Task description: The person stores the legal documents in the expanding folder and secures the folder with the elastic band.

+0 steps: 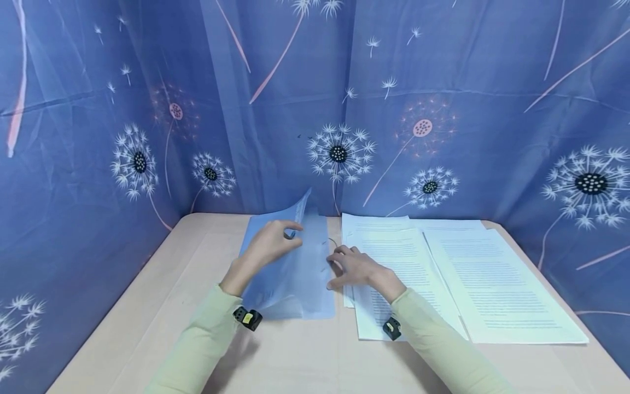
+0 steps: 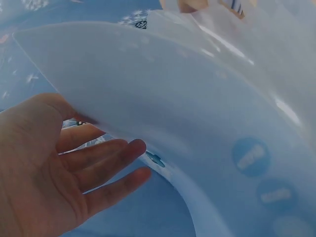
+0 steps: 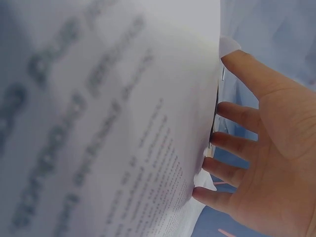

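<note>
Grip slack on both hands: left hand [image 1: 266, 242], fingers extended, at the raised cover [image 2: 148, 79] of a translucent blue folder [image 1: 319, 284]; right hand [image 1: 360, 268], fingers spread, beside printed sheets [image 1: 394, 246].

Head view: bright, even light, apparently from above; soft shadows on the table [image 1: 305, 361] beneath your sleeves [image 1: 197, 339], behind both hands. Printed papers [image 1: 502, 284], right of your right hand [image 1: 356, 268]: pale, nearly washed out, print faint. Left wrist view: dimmer, blue-cast, hazy; white glare streaks on the clear folder [image 2: 148, 84], up and right of your left hand [image 2: 74, 163]; its round marks soft-edged. Right wrist view: large print farthest from your right hand heavily blurred; smaller print nearer it less so.
</note>
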Available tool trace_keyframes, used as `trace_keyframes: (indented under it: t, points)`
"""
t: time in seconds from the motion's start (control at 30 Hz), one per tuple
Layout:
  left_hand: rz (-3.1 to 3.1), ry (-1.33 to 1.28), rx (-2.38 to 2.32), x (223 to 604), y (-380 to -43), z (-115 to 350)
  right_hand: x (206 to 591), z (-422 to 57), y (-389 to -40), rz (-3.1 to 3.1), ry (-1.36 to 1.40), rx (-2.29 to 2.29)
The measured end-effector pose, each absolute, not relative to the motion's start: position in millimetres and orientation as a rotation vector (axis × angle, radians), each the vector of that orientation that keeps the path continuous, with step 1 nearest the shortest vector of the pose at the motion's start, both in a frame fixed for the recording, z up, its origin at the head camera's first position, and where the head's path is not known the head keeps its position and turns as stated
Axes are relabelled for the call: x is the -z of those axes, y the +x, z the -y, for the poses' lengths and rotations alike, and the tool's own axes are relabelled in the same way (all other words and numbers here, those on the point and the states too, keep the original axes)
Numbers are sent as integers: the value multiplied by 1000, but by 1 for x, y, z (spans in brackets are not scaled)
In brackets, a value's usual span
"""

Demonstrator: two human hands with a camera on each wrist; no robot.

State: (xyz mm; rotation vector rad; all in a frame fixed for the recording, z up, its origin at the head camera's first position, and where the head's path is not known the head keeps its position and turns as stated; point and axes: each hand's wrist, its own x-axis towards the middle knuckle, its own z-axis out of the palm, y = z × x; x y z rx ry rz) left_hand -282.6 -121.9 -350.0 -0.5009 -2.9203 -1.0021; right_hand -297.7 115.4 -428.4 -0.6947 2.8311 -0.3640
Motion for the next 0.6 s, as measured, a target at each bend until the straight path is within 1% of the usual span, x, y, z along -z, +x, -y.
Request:
trace_keyframes:
  t: [0.4, 0.6]
  points:
    - [2867, -534, 988, 340, -281, 140, 429, -118, -297, -2829, -702, 373]
    - [2911, -480, 994, 334, -279, 149, 429, -117, -296, -2830, -698, 387]
